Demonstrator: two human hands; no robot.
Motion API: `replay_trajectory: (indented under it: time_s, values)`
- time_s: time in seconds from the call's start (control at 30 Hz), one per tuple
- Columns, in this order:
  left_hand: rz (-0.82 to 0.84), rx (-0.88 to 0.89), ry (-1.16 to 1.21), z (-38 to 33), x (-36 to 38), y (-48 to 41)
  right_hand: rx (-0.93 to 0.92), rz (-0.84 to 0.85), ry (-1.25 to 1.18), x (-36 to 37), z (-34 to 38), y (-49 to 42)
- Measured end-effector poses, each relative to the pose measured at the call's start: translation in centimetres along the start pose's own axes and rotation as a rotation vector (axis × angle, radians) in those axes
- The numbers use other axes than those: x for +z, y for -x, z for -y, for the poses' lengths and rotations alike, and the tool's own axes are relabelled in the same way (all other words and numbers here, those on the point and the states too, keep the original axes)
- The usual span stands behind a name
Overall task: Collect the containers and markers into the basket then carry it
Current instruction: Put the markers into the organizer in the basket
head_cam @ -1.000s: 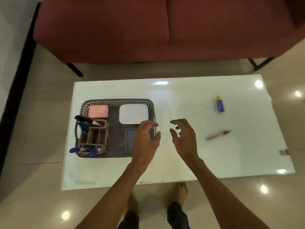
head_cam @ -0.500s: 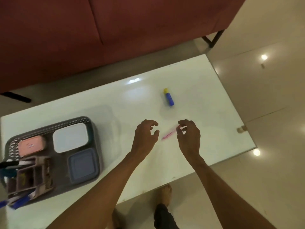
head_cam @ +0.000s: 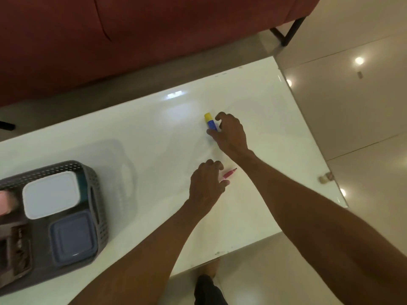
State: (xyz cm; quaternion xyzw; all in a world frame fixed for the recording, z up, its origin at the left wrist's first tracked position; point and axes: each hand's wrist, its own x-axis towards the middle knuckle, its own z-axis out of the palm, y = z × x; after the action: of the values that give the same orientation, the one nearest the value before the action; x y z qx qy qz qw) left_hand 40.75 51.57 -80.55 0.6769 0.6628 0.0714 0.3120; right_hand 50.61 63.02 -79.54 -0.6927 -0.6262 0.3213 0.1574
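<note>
— Just beyond the right hand (head_cam: 231, 134): blue marker with a yellow cap (head_cam: 210, 122), lying flat on the white bench (head_cam: 154, 137). Fingers curled around it from the right, thumb below its blue end, touching or nearly so. Not clamped; hard to tell whether already gripped.

— And under the left hand (head_cam: 206, 186)?

— Pink marker (head_cam: 229, 173), flat on the bench, tip poking out past the knuckles toward the right forearm. Fingers bent down over its near end, fingertips at or on it. Cannot tell if pinched; most of the barrel hidden beneath the hand.

— Both hands near each other?

— Close, right one farther out, left one nearer the body, markers apart from one another.

— Well off to the left of both hands?

— Grey perforated basket (head_cam: 97, 194) at the bench's left end, partly cut off by the frame edge. Inside: white-lidded container (head_cam: 51, 194) at the far side, blue-lidded container (head_cam: 72, 236) nearer, just beside it. Pink container (head_cam: 6, 202) at the far left, mostly out of frame. Brown organiser (head_cam: 16, 249) at the near left, blurred.

— Past the bench?

— Red sofa (head_cam: 132, 29) behind, glossy tiled floor (head_cam: 352, 106) to the right of the right hand.
</note>
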Motion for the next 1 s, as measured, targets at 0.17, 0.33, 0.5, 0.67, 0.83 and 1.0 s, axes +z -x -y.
replay_trajectory:
  time_s: [0.17,0.33,0.5,0.67,0.83,1.0]
  values:
    - [-0.026,0.057,0.002,0.3,0.6,-0.4,-0.003,0.017,0.096,1.2,0.0,-1.7]
    - [-0.039,-0.014,0.108,1.7,-1.4,0.7,0.013,-0.007,0.018,0.3,0.9,0.0]
    - [-0.141,-0.123,0.224,4.6,-7.1,4.0,0.015,-0.066,-0.098,-1.6,5.0,3.5]
    - [-0.321,-0.21,0.423,7.7,-14.2,9.9,-0.005,-0.079,-0.206,-1.8,11.9,8.2]
    - [-0.437,-0.275,0.543,12.8,-20.1,16.7,-0.078,-0.005,-0.364,1.4,19.8,14.2]
    - [-0.583,-0.337,0.603,20.0,-25.1,23.9,-0.16,0.137,-0.516,7.4,27.3,19.9]
